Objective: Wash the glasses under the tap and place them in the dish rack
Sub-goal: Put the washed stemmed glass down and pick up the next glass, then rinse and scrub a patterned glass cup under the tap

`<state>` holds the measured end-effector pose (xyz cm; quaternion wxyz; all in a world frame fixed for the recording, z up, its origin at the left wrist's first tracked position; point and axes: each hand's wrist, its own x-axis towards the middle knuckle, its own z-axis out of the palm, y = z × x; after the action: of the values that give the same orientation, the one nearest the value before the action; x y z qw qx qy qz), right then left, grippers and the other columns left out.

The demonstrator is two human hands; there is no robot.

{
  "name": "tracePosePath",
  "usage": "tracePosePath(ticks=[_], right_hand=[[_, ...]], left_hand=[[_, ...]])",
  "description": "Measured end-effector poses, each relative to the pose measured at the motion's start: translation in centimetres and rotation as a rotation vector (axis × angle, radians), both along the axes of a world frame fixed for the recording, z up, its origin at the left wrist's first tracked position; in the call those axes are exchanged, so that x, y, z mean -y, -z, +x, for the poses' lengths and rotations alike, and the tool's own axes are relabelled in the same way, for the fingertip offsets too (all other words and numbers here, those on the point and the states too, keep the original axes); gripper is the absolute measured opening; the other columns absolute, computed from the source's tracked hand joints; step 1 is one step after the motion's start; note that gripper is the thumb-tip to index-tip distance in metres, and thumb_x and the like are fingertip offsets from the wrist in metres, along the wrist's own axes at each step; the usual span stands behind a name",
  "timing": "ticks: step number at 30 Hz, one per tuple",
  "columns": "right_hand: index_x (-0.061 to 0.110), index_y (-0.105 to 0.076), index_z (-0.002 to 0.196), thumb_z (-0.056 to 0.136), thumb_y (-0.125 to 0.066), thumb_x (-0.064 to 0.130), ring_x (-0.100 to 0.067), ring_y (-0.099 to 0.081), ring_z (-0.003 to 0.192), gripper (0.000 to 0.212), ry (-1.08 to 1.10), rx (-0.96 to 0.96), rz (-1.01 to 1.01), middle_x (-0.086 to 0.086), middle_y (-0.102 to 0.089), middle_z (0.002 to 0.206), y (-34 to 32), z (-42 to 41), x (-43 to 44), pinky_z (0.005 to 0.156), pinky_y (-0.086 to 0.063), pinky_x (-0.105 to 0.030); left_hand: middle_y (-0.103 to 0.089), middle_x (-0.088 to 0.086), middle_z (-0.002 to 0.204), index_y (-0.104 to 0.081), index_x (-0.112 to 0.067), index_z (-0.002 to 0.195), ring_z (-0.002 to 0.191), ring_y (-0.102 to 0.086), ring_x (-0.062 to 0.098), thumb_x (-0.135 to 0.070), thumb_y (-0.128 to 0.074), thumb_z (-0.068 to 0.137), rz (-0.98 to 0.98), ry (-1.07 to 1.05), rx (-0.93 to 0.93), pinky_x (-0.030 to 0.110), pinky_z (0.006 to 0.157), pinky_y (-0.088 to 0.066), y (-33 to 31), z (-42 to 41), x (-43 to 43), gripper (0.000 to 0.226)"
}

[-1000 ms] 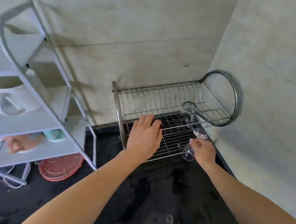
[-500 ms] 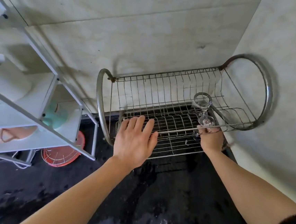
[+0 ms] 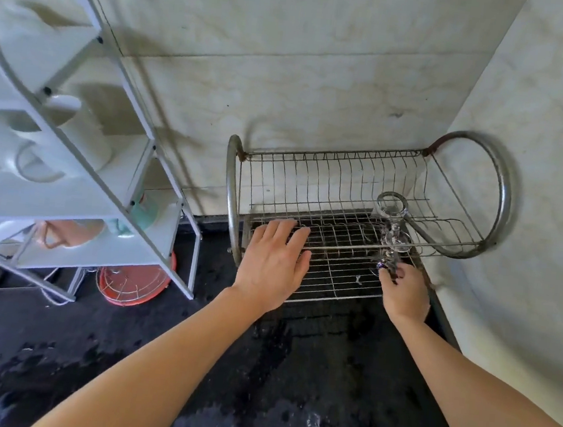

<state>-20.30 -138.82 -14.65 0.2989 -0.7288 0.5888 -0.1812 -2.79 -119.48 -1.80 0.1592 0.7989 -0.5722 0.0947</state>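
Observation:
The steel wire dish rack (image 3: 232, 188) stands in the wall corner on the black counter. A clear stemmed glass (image 3: 391, 220) stands upside down at the rack's right side, foot uppermost. Just below it, at the front of the lower tier, my right hand (image 3: 404, 294) pinches a second clear glass (image 3: 383, 262) with its fingertips; most of that glass is hard to make out against the wires. My left hand (image 3: 273, 264) lies flat with straight fingers on the rack's front rail at the left, holding nothing.
A white metal shelf unit (image 3: 114, 149) leans in at the left, with white mugs (image 3: 38, 155) and pink and green cups on it. A red wire basket (image 3: 132, 281) sits under it. The counter (image 3: 292, 369) is wet. Tiled walls close the back and right.
My right hand has carried the glass from in front of the rack up to its right front corner. My left hand has stayed spread on the front rail.

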Motion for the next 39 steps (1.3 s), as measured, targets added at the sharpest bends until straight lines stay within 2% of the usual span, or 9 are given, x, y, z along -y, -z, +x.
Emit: tracePosePath(ticks=[3, 5, 9, 14, 21, 26, 31, 35, 39], right_hand=[[0.018, -0.063, 0.117, 0.091, -0.058, 0.037, -0.023, -0.064, 0.096, 0.032, -0.093, -0.060, 0.003, 0.002, -0.070, 0.104, -1.1, 0.8, -4.6, 0.075, -0.047, -0.034], [0.019, -0.064, 0.115, 0.091, -0.057, 0.037, -0.024, -0.064, 0.096, 0.031, -0.191, -0.113, 0.010, 0.004, -0.071, 0.101, -1.7, 2.1, -8.1, 0.077, -0.049, -0.034], [0.020, -0.066, 0.112, 0.091, -0.060, 0.035, -0.022, -0.064, 0.095, 0.027, -0.417, -0.153, -0.030, 0.005, -0.070, 0.097, -2.8, 6.7, -17.2, 0.078, -0.049, -0.032], [0.024, -0.068, 0.108, 0.088, -0.062, 0.035, -0.019, -0.065, 0.097, 0.024, -0.717, -0.136, -0.095, 0.009, -0.069, 0.100, -4.0, 14.1, -30.7, 0.080, -0.050, -0.032], [0.022, -0.068, 0.108, 0.086, -0.065, 0.032, -0.018, -0.064, 0.092, 0.025, -1.119, -0.054, -0.131, 0.006, -0.069, 0.099, -6.0, 24.7, -49.7, 0.082, -0.049, -0.032], [0.024, -0.067, 0.108, 0.087, -0.063, 0.035, -0.018, -0.063, 0.089, 0.025, -1.394, -0.038, -0.152, 0.009, -0.063, 0.094, -7.5, 31.4, -61.7, 0.080, -0.048, -0.031], [0.026, -0.065, 0.111, 0.089, -0.059, 0.038, -0.014, -0.061, 0.088, 0.026, -1.650, -0.046, -0.136, 0.011, -0.062, 0.096, -7.0, 37.4, -73.3, 0.079, -0.050, -0.030], [0.026, -0.063, 0.115, 0.091, -0.057, 0.040, -0.009, -0.061, 0.087, 0.028, -1.853, -0.063, -0.114, 0.009, -0.065, 0.106, -5.9, 41.7, -82.3, 0.079, -0.055, -0.028], [0.023, -0.064, 0.116, 0.091, -0.057, 0.040, -0.012, -0.062, 0.091, 0.031, -2.029, -0.102, -0.092, 0.005, -0.067, 0.110, -5.3, 43.8, -90.9, 0.079, -0.056, -0.030]], left_hand=[[-0.064, 0.006, 0.103, -0.065, -0.010, 0.106, 0.091, -0.061, 0.024, -0.024, -0.044, 0.091, -0.098, 0.100, -0.040, 0.036, 0.079, -0.051, -0.9, -0.5, -4.2, 0.029], [-0.063, 0.003, 0.091, -0.066, -0.011, 0.099, 0.078, -0.060, 0.022, -0.024, -0.041, 0.092, -0.072, 0.128, -0.075, 0.034, 0.070, -0.051, -0.9, -0.4, -8.2, 0.030], [-0.059, 0.004, 0.079, -0.063, -0.011, 0.088, 0.068, -0.058, 0.026, -0.026, -0.039, 0.089, 0.061, -0.025, -0.093, 0.032, 0.055, -0.043, 0.6, 2.7, -18.9, 0.028], [-0.058, 0.006, 0.101, -0.058, -0.012, 0.101, 0.093, -0.057, 0.029, -0.025, -0.042, 0.094, 0.268, -0.391, -0.141, 0.038, 0.070, -0.041, 1.4, 7.5, -34.8, 0.021], [-0.057, 0.006, 0.104, -0.058, -0.015, 0.105, 0.099, -0.058, 0.029, -0.027, -0.041, 0.095, 0.222, -0.793, -0.180, 0.039, 0.075, -0.045, 0.9, 11.3, -55.5, 0.023], [-0.057, 0.004, 0.101, -0.058, -0.015, 0.102, 0.094, -0.058, 0.025, -0.025, -0.040, 0.097, 0.121, -1.033, -0.248, 0.033, 0.072, -0.042, 0.6, 11.8, -66.6, 0.021], [-0.058, 0.002, 0.112, -0.057, -0.016, 0.114, 0.100, -0.058, 0.025, -0.027, -0.039, 0.099, 0.083, -1.256, -0.345, 0.036, 0.083, -0.050, 1.5, 12.5, -76.6, 0.026], [-0.058, 0.004, 0.109, -0.057, -0.014, 0.111, 0.096, -0.058, 0.024, -0.025, -0.040, 0.098, 0.119, -1.453, -0.346, 0.033, 0.074, -0.045, 2.3, 13.0, -83.7, 0.025], [-0.057, 0.004, 0.102, -0.058, -0.014, 0.103, 0.093, -0.058, 0.025, -0.024, -0.041, 0.095, 0.096, -1.641, -0.398, 0.031, 0.066, -0.037, 3.1, 11.9, -89.5, 0.022]])
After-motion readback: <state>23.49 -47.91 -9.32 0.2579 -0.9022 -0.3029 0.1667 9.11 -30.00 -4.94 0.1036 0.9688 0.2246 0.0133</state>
